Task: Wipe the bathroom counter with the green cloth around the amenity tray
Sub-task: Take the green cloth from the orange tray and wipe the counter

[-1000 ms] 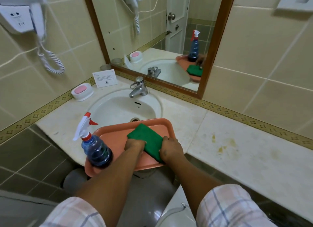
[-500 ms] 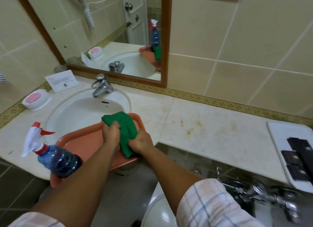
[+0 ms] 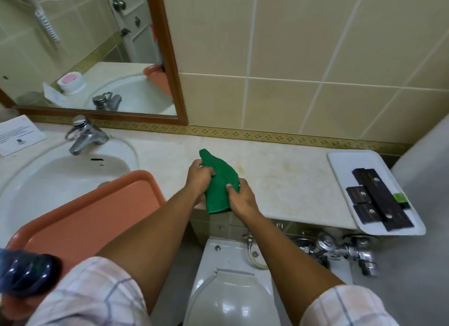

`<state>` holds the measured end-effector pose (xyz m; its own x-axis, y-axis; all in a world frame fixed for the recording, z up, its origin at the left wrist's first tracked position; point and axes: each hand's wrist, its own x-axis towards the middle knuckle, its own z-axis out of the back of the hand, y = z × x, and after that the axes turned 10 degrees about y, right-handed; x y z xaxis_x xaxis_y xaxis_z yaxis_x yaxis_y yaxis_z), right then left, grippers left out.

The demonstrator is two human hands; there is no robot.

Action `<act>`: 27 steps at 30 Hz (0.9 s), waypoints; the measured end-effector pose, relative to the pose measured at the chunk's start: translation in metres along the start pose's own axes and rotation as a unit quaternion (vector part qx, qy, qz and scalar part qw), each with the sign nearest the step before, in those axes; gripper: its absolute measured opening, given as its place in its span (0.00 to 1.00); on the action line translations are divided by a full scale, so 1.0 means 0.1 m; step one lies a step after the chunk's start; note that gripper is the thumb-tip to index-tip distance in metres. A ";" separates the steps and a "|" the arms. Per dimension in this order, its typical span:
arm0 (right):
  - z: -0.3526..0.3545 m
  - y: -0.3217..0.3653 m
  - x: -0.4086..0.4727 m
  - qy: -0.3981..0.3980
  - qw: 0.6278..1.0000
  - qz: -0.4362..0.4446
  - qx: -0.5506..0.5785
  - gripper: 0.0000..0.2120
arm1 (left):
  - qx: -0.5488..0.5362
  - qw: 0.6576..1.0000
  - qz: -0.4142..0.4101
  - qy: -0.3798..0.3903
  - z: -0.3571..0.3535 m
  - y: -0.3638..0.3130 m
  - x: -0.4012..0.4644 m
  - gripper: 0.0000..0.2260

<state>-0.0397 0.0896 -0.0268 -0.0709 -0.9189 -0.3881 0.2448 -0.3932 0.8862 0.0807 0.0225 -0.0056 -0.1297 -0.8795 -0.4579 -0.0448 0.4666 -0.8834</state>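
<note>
Gripping the green cloth (image 3: 217,182), both hands (image 3: 220,188) above stained pale counter (image 3: 279,177) between sink (image 3: 48,179) and amenity tray (image 3: 340,160).

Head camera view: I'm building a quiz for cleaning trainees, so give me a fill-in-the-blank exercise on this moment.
1. Both hands hold a ____ cloth over the counter.
2. The orange tray rests partly over the ____.
3. The white amenity tray holds ____ boxes.
4. The tap stands below the ____.

Missing words: green; sink; black; mirror
</note>
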 end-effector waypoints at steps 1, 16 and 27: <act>0.10 -0.03 0.00 -0.012 1.000 0.008 -0.012 0.16 | 0.013 1.000 0.005 0.009 -0.12 0.00 0.05 0.16; 0.10 -0.15 0.13 -0.098 0.907 0.120 -0.390 0.25 | 0.522 0.846 -0.090 -0.062 0.46 0.28 0.44 0.21; -0.43 -0.15 0.97 0.002 0.851 0.134 -0.508 0.29 | 0.658 0.737 -0.147 -0.046 0.66 0.57 0.59 0.24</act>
<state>-0.0084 0.0074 -0.0884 0.1227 -0.9700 -0.2098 0.9615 0.0638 0.2673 0.1362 -0.0092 -0.0897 -0.2360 -0.9553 -0.1779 0.9498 -0.1881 -0.2499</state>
